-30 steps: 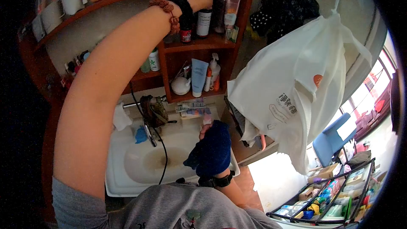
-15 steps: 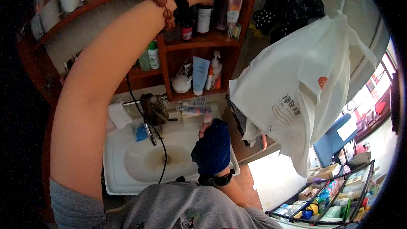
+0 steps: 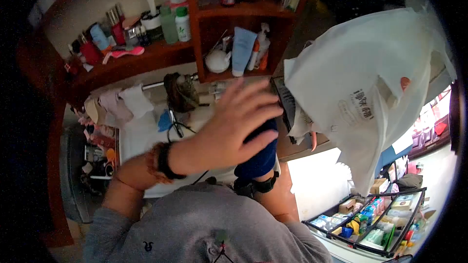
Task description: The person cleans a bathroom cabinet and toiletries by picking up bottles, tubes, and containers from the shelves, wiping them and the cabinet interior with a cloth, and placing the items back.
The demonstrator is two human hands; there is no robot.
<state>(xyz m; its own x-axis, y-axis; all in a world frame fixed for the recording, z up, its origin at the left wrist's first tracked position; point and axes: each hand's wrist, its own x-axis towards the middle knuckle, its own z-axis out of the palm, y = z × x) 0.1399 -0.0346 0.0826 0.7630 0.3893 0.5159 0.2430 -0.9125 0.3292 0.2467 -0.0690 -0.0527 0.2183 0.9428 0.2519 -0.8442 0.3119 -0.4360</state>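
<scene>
My left hand (image 3: 229, 134), with a brown bracelet and a black band at its wrist, hangs over the right part of the sink with its fingers spread and nothing visible in it. Just beyond and below it is a dark blue cloth (image 3: 261, 160) around my right hand, partly covered by the left hand. My right fingers are hidden now; a black watch (image 3: 256, 185) sits on that wrist. The white sink (image 3: 141, 136) lies under both hands, its tap (image 3: 174, 122) to the left. A blue scrap (image 3: 165, 122) rests beside the tap.
Wooden shelves (image 3: 243, 12) stand ahead, holding a light blue tube (image 3: 243, 48), a white round pot (image 3: 218, 61) and several bottles. A white plastic bag (image 3: 360, 78) hangs at right. A black-framed rack (image 3: 365, 224) full of packages is at lower right.
My left hand has come down from the upper shelf to above the sink, in front of the blue cloth. The view has tilted lower and shows more of the left side.
</scene>
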